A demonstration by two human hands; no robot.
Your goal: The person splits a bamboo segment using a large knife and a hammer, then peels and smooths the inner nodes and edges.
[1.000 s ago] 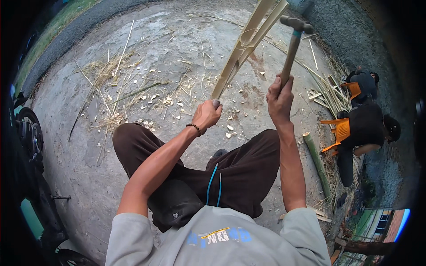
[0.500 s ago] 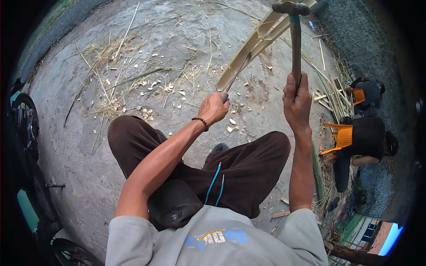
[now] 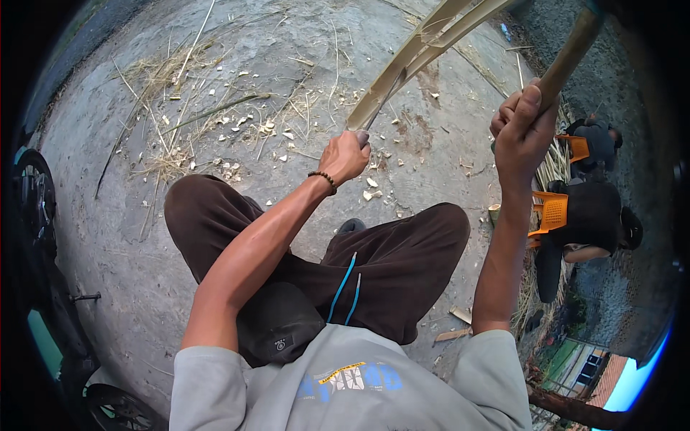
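Note:
My left hand point(image 3: 345, 156), with a beaded bracelet at the wrist, is closed round the dark handle point(image 3: 362, 136) of a slim metal-bladed tool. Its blade point(image 3: 392, 93) runs up along a half-split bamboo piece point(image 3: 381, 97), whose pale hollow inside shows. The bamboo's near end lies just beyond my left fist, and its far end passes out at the top. My right hand point(image 3: 528, 133) grips the wooden handle of a hammer point(image 3: 568, 57), raised and tilted to the right. The hammer's head is lost in the dark upper rim.
Pale wood chips point(image 3: 266, 128) and dry fibres point(image 3: 169, 72) litter the concrete floor. On the right, two people point(image 3: 586, 219) sit on orange plastic chairs point(image 3: 552, 210) near a heap of bamboo strips point(image 3: 550, 169). A motorbike point(image 3: 43, 237) stands at the left edge.
My right hand has swung the hammer up and to the right, away from the bamboo. My left hand keeps its hold and has hardly moved.

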